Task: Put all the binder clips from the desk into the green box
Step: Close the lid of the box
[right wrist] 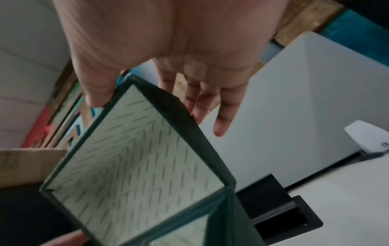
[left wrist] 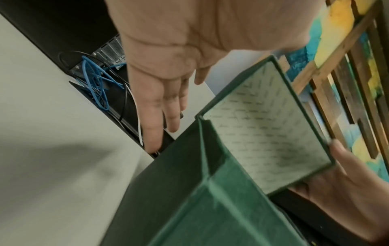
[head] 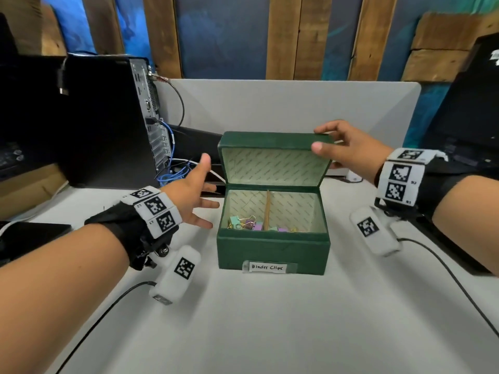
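Right hand (head: 348, 147) pinches the green box (head: 272, 249)'s light, stiff lid (head: 275, 143) at its corner; left hand (head: 194, 193) hovers beside it, fingers spread.

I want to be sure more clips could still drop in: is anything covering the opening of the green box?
Nothing visible does. The lid stands raised behind the opening, the right hand pinching its corner. The left hand hovers beside the green box. Binder clips lie inside.

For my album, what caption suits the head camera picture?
Right hand grips the green box lid; pastel binder clips inside.
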Motion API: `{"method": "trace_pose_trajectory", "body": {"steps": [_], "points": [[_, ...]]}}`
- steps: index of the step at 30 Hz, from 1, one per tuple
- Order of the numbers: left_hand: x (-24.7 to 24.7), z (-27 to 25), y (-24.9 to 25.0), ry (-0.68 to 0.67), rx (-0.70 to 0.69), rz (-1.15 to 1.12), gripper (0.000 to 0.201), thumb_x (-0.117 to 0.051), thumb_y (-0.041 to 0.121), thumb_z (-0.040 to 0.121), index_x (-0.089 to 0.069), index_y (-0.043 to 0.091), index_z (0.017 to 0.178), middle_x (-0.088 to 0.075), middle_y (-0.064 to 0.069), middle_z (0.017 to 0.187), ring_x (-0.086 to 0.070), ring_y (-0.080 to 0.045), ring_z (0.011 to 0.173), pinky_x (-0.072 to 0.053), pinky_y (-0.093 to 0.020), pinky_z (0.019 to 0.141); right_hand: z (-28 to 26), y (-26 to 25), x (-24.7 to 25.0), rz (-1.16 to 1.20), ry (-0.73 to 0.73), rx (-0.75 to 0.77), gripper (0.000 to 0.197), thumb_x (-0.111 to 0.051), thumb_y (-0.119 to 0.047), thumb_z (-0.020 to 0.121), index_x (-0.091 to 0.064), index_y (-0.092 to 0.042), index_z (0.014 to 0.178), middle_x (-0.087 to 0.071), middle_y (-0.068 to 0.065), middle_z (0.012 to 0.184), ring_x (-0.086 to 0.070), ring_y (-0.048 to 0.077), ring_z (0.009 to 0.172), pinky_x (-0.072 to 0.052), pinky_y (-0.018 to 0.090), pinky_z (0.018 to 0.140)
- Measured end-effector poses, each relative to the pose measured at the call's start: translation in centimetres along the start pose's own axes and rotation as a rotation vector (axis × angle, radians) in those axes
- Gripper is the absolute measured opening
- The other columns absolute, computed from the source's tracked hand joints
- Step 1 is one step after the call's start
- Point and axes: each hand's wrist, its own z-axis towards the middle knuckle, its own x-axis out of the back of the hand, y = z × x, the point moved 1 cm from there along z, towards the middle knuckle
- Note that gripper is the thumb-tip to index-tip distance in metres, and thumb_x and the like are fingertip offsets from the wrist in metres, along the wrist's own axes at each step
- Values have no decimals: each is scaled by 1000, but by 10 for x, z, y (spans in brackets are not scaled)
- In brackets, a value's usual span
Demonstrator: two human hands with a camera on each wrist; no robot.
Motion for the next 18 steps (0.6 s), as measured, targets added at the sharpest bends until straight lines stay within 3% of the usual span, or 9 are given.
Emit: {"method": "trace_pose_trajectory", "body": {"steps": [3,5,8,10,13,15,18], "points": [[5,3,4,-17,22,3,67,-19,70,86,-43,31,135,-54,-3,123,-54,-29,110,-49,-56,84,-27,-1,-3,-139,-62,80,75,-70,-59,47,-44,-42,115,-49,-9,116,-50,14,112,-45,35,98],[1,1,6,-53,34,32,62,-22,68,87,-50,30,127,-59,0,115,-57,-26,106,-50,-53,82,-42,4,-11,-298,-119,120,77,-77,-52,51,-41,-42,118,-42,-8,120,-46,13,115,-42,32,102],[-10,-6,6,-65,55,75,40,-36,54,93,-51,27,118,-58,5,102,-56,-19,94,-52,-47,76,-58,19,-24,-409,-198,146,71,-82,-33,64,-47,-35,124,-40,-8,120,-49,15,115,-43,31,103],[-20,-11,4,-55,39,132,34,-45,37,95,-45,30,128,-53,5,101,-54,-14,87,-53,-44,67,-64,25,-30,-433,-185,141,69,-80,-33,68,-48,-30,129,-43,-7,126,-49,18,117,-42,34,105],[-30,-15,0,-10,6,189,41,-41,26,97,-36,36,137,-47,1,109,-46,-11,77,-51,-42,61,-67,24,-33,-456,-147,115,69,-77,-34,71,-46,-29,133,-45,-5,135,-49,19,119,-41,36,105],[-32,-20,-1,4,-2,199,42,-39,27,98,-34,36,139,-40,-1,113,-46,-15,80,-51,-42,60,-68,22,-35,-481,-135,104,70,-77,-36,71,-46,-30,134,-46,-5,136,-50,20,119,-41,38,105],[-30,-21,-3,-21,-10,195,44,-40,29,97,-33,36,140,-40,-2,116,-45,-22,99,-52,-44,61,-69,21,-35,-453,-118,78,69,-77,-36,70,-47,-33,132,-47,-7,134,-50,20,119,-41,38,106]]}}
